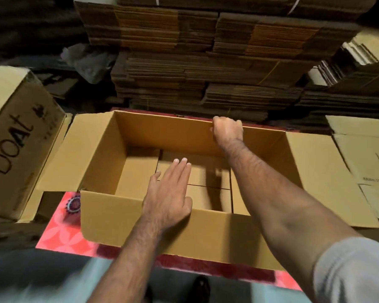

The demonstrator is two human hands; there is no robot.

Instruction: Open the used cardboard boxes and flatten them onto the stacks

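An open brown cardboard box (109, 213) stands upright in front of me with its top flaps spread out to the left and right. My right hand (227, 129) is closed over the top edge of the box's far wall. Fingers straight and together, my left hand (170, 194) reaches over the near wall into the box, palm down, holding nothing. The box's bottom flaps show inside, folded shut. Tall stacks of flattened cardboard (206, 68) rise just behind the box.
A closed box printed "boAt" (15, 136) leans at the left. A flattened printed box (363, 162) lies at the right. The open box rests on a red patterned sheet (61, 235). A crumpled grey plastic bag (90, 60) sits at the back left.
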